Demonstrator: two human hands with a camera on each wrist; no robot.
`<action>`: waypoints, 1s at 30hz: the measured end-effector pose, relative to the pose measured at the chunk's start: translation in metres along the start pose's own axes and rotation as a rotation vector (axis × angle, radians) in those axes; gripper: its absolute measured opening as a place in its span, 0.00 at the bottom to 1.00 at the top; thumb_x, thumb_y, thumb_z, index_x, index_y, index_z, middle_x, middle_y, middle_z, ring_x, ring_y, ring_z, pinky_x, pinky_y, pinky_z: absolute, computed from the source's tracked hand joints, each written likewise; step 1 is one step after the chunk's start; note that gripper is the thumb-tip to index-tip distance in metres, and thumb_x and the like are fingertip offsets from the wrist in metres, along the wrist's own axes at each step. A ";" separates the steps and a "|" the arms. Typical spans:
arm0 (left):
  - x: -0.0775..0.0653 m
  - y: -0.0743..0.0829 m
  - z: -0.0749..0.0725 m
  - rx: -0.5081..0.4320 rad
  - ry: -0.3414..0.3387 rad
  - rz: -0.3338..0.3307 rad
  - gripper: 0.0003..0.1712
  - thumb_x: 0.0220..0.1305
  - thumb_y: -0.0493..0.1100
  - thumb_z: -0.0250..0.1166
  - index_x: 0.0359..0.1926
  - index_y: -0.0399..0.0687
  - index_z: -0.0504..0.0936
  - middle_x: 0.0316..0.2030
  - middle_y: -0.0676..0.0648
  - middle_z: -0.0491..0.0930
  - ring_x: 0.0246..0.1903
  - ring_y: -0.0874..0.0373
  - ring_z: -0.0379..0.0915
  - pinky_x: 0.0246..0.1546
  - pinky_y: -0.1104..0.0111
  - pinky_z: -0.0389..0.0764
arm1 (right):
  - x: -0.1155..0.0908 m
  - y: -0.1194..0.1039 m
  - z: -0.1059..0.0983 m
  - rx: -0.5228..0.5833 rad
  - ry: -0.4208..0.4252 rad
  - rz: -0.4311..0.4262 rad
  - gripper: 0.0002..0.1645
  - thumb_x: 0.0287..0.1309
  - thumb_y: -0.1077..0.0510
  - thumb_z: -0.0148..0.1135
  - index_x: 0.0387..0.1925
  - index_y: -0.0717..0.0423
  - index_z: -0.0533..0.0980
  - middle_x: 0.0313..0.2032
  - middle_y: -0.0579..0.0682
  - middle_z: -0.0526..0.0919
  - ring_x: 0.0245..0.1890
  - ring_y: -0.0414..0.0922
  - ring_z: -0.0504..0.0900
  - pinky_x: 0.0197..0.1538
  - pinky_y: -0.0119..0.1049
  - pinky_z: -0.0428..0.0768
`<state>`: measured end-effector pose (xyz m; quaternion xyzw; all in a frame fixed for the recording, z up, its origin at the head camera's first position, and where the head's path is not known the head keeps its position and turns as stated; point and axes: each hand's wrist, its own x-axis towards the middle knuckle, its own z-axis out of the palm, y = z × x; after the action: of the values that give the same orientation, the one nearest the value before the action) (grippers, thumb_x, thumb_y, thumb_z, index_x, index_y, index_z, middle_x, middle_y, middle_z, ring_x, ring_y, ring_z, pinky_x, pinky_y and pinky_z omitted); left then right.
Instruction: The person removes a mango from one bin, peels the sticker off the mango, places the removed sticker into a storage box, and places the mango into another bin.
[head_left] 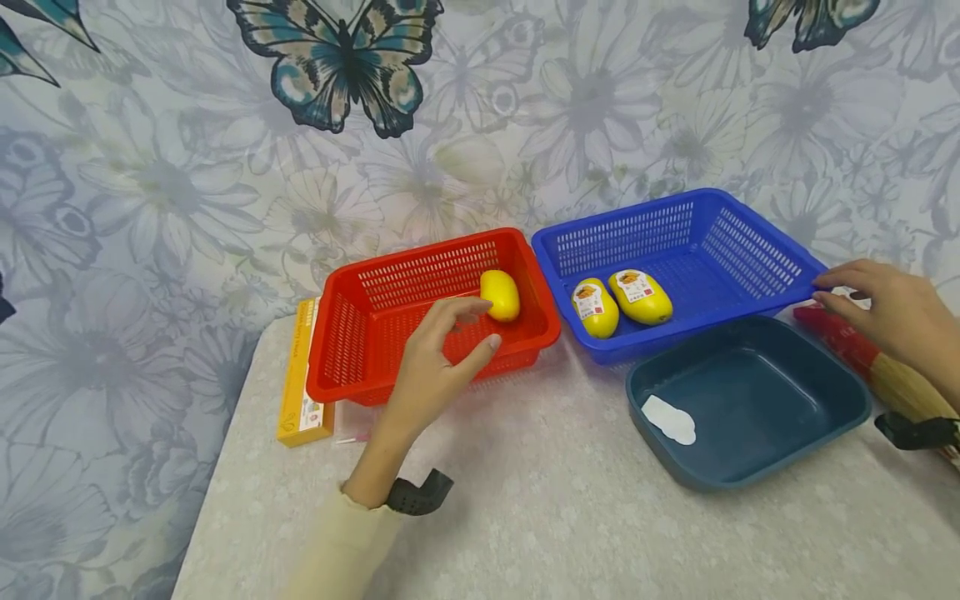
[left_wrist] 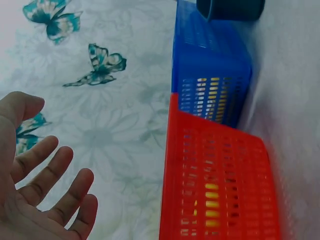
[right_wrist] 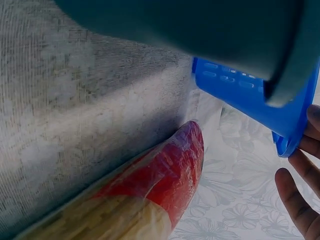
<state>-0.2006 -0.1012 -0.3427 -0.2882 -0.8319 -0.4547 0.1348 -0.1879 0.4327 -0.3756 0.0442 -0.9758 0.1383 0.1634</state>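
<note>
A wall covering [head_left: 165, 192] patterned with flowers and butterflies is seen behind the pale table [head_left: 525, 500]. On the table, a blue basket [head_left: 705, 271] is set at a slant, and a red basket [head_left: 341, 333] is placed just left of it. A dark teal tray [head_left: 750, 400] is placed in front of the blue basket. A red-and-tan packet [right_wrist: 155, 185] is laid right of the tray. A yellow box [head_left: 296, 392] is partly hidden by the red basket.

The blue basket's right corner is clamped in the right hand's [head_left: 888, 304] grip. The left hand [head_left: 435, 362] is held by the red basket's front rim, its grip spread apart.

1 yellow fruit [head_left: 501, 293] is contained in the red basket, 2 labelled yellow fruits [head_left: 641, 298] in the blue basket's left end. A white patch [head_left: 670, 419] is seen in the tray.
</note>
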 end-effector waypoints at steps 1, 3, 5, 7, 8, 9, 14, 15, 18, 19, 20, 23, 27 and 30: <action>0.005 -0.001 0.005 -0.011 -0.014 -0.007 0.23 0.66 0.51 0.67 0.60 0.53 0.77 0.55 0.57 0.75 0.53 0.61 0.71 0.55 0.60 0.74 | -0.001 0.000 0.001 0.001 0.001 0.000 0.16 0.63 0.63 0.66 0.47 0.70 0.78 0.48 0.74 0.77 0.43 0.70 0.77 0.43 0.69 0.75; 0.015 -0.002 0.014 -0.036 -0.041 -0.018 0.23 0.66 0.51 0.67 0.60 0.52 0.77 0.55 0.56 0.74 0.52 0.61 0.71 0.55 0.59 0.76 | -0.001 0.000 0.002 -0.005 0.014 -0.011 0.15 0.61 0.64 0.66 0.46 0.70 0.79 0.48 0.73 0.78 0.43 0.70 0.78 0.43 0.68 0.75; 0.023 -0.002 0.022 -0.052 -0.069 -0.028 0.23 0.66 0.52 0.67 0.59 0.54 0.77 0.54 0.57 0.74 0.51 0.62 0.71 0.53 0.58 0.77 | -0.001 0.000 0.002 -0.008 0.017 -0.020 0.15 0.61 0.64 0.66 0.46 0.71 0.79 0.48 0.73 0.78 0.42 0.70 0.78 0.43 0.67 0.75; 0.032 -0.001 0.028 -0.062 -0.096 -0.032 0.23 0.66 0.53 0.67 0.59 0.57 0.76 0.54 0.58 0.74 0.51 0.62 0.71 0.52 0.58 0.78 | 0.000 -0.001 0.003 -0.011 0.024 -0.027 0.14 0.61 0.64 0.66 0.45 0.71 0.79 0.47 0.73 0.78 0.42 0.70 0.78 0.43 0.67 0.75; 0.037 0.000 0.031 -0.064 -0.108 -0.034 0.23 0.66 0.54 0.67 0.59 0.58 0.76 0.53 0.59 0.74 0.51 0.62 0.71 0.52 0.58 0.78 | 0.000 -0.001 0.003 -0.012 0.022 -0.028 0.14 0.61 0.64 0.67 0.45 0.71 0.79 0.47 0.73 0.78 0.42 0.70 0.78 0.43 0.67 0.75; 0.042 0.002 0.034 -0.064 -0.120 -0.036 0.23 0.66 0.55 0.67 0.60 0.59 0.76 0.53 0.60 0.74 0.51 0.62 0.71 0.52 0.58 0.78 | 0.000 -0.001 0.003 -0.012 0.018 -0.027 0.15 0.62 0.63 0.66 0.46 0.71 0.79 0.47 0.73 0.78 0.42 0.70 0.78 0.43 0.68 0.75; 0.069 0.011 0.045 -0.075 -0.165 -0.033 0.28 0.65 0.58 0.67 0.63 0.56 0.75 0.55 0.58 0.74 0.51 0.59 0.71 0.54 0.57 0.77 | -0.001 -0.001 0.004 -0.015 0.039 -0.024 0.13 0.60 0.66 0.67 0.45 0.70 0.79 0.47 0.71 0.78 0.43 0.69 0.78 0.43 0.68 0.75; 0.074 0.013 0.047 -0.079 -0.176 -0.032 0.29 0.65 0.58 0.67 0.63 0.55 0.75 0.56 0.58 0.74 0.52 0.59 0.71 0.55 0.57 0.77 | -0.001 -0.001 0.004 -0.015 0.047 -0.026 0.13 0.59 0.67 0.67 0.45 0.70 0.80 0.47 0.71 0.79 0.43 0.68 0.78 0.43 0.67 0.75; 0.088 0.017 0.055 -0.084 -0.205 -0.046 0.30 0.65 0.58 0.67 0.64 0.54 0.74 0.57 0.56 0.74 0.53 0.60 0.71 0.55 0.60 0.77 | -0.001 -0.002 0.004 -0.014 0.052 -0.025 0.13 0.59 0.67 0.67 0.45 0.70 0.80 0.47 0.71 0.79 0.42 0.68 0.78 0.43 0.66 0.76; 0.092 0.018 0.057 -0.089 -0.216 -0.055 0.30 0.64 0.58 0.68 0.64 0.55 0.74 0.58 0.56 0.74 0.53 0.61 0.71 0.54 0.61 0.77 | -0.001 -0.002 0.004 -0.015 0.049 -0.023 0.13 0.59 0.67 0.67 0.45 0.70 0.79 0.47 0.71 0.79 0.42 0.68 0.78 0.42 0.66 0.76; 0.096 0.019 0.060 -0.089 -0.228 -0.063 0.31 0.64 0.59 0.68 0.64 0.55 0.74 0.58 0.56 0.73 0.53 0.61 0.71 0.53 0.62 0.77 | -0.001 -0.002 0.004 -0.015 0.048 -0.023 0.13 0.60 0.67 0.67 0.46 0.70 0.79 0.47 0.71 0.79 0.42 0.68 0.78 0.42 0.66 0.76; 0.107 0.021 0.069 -0.072 -0.269 -0.085 0.33 0.64 0.60 0.67 0.65 0.57 0.72 0.59 0.57 0.73 0.55 0.60 0.70 0.51 0.66 0.78 | -0.001 -0.002 0.004 -0.019 0.049 -0.026 0.14 0.60 0.67 0.67 0.46 0.70 0.79 0.47 0.71 0.79 0.41 0.68 0.79 0.42 0.67 0.77; 0.122 0.021 0.081 -0.023 -0.323 -0.082 0.34 0.64 0.62 0.66 0.66 0.55 0.71 0.61 0.55 0.71 0.57 0.58 0.69 0.51 0.69 0.77 | -0.002 -0.001 0.003 -0.022 0.059 -0.039 0.13 0.59 0.68 0.67 0.45 0.70 0.80 0.45 0.70 0.80 0.39 0.68 0.80 0.41 0.67 0.78; 0.131 0.018 0.091 -0.009 -0.357 -0.084 0.35 0.64 0.62 0.66 0.67 0.54 0.71 0.61 0.52 0.71 0.57 0.58 0.68 0.50 0.70 0.77 | -0.004 0.000 0.004 -0.017 0.053 -0.034 0.13 0.59 0.67 0.67 0.45 0.70 0.80 0.45 0.70 0.80 0.40 0.68 0.80 0.41 0.67 0.77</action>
<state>-0.2907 0.0295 -0.3167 -0.3301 -0.8519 -0.4050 -0.0355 -0.1852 0.4322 -0.3806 0.0556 -0.9713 0.1286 0.1920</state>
